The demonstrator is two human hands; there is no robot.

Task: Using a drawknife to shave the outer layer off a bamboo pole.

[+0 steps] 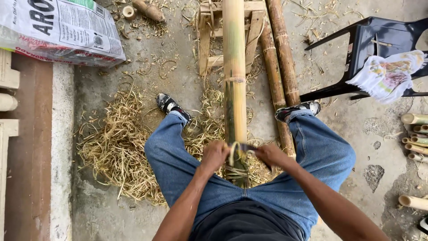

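Observation:
A long bamboo pole [234,58] runs away from me between my knees, its far end resting on a small wooden stand [206,40]. The near stretch is still green, the far stretch pale and scraped. My left hand [214,155] and my right hand [270,154] grip the two ends of a blade [244,147] laid across the pole. A thin curl of peeled skin [232,154] lifts off at the blade. Both fists are closed tight on the blade's ends.
Shavings [118,147] lie heaped on the concrete to my left. Two brown bamboo poles [281,58] lie right of the stand. A black plastic chair [379,40] with a cloth [388,75] stands at right, cut bamboo pieces [414,134] beyond. A printed sack [62,29] lies top left.

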